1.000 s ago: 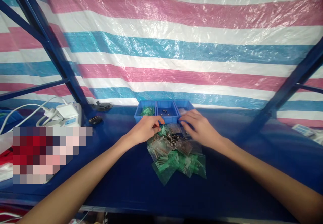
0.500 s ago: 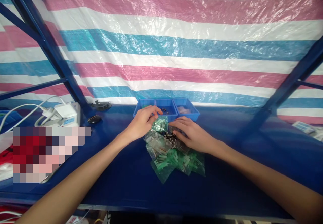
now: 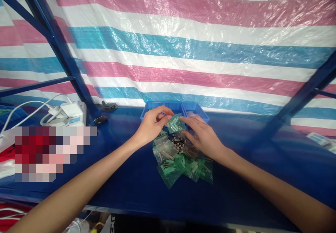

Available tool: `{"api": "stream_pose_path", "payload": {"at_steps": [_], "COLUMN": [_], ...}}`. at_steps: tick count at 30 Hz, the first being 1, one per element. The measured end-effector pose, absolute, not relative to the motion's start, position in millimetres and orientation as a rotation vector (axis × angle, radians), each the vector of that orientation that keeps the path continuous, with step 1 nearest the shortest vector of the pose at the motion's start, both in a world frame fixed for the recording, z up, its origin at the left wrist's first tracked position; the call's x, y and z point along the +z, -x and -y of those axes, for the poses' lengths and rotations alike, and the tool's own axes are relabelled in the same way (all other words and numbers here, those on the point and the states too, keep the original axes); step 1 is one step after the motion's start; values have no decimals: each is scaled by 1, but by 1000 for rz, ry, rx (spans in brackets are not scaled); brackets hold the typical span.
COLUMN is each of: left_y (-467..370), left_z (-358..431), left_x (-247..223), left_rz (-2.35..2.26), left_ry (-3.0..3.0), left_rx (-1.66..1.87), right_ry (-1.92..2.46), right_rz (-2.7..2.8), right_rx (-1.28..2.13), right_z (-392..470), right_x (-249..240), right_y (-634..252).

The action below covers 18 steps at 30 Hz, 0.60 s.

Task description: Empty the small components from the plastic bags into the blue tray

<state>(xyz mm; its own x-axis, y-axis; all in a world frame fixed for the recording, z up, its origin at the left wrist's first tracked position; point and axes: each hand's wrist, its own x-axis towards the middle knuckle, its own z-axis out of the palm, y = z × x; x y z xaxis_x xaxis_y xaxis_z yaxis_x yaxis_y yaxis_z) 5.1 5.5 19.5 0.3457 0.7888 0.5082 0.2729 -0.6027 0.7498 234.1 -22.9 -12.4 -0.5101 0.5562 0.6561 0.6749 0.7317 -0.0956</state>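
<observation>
My left hand point(image 3: 155, 122) pinches the left edge of a small clear plastic bag point(image 3: 175, 123) with pale green, stick-like pieces inside. The bag is held above a pile of similar bags. My right hand point(image 3: 206, 135) is at the bag's right side, fingers stretched and thumb apart; its index fingertip meets or nearly meets the edge. Below lie small dark metal pieces point(image 3: 179, 143), perhaps bagged, beside a clear bag of thin pale pieces point(image 3: 163, 149). Closest to me, several bags of green pieces point(image 3: 170, 170) overlap on the blue table point(image 3: 126, 191).
Joined blue bins point(image 3: 201, 109) stand behind my hands, partly hidden. On the left are a power strip with white plugs point(image 3: 75, 112), a black mouse-like object point(image 3: 100, 120) and a blurred-out patch. Blue frame posts point(image 3: 78, 86) rise before a striped plastic sheet point(image 3: 183, 50).
My left hand has moved the bag slightly right and up, away from the pile. My right hand has shifted from the dark pieces toward the bag's edge. The view has tilted slightly.
</observation>
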Motion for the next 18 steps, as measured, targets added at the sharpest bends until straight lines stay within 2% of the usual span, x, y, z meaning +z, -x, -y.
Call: {"api": "stream_pose_path", "payload": {"at_steps": [4, 9, 12, 15, 18], "left_y": [-9, -9, -5, -3, -6], "left_z": [-2, 3, 4, 7, 10], "left_x": [19, 12, 9, 7, 4], "left_rz": [-818, -788, -877, -886, -904], "left_ry": [-1986, -2056, -2362, -2810, -2969], "left_rx": [1164, 1119, 1200, 1059, 935], "right_ry": [951, 1060, 1134, 1079, 987], "right_rz": [2202, 2050, 1954, 1887, 1889], "right_rx": [-233, -65, 152, 387, 453], "right_z": [26, 32, 35, 39, 43], "right_x": [-11, -2, 4, 7, 9], "right_y": [-234, -230, -226, -223, -221]}}
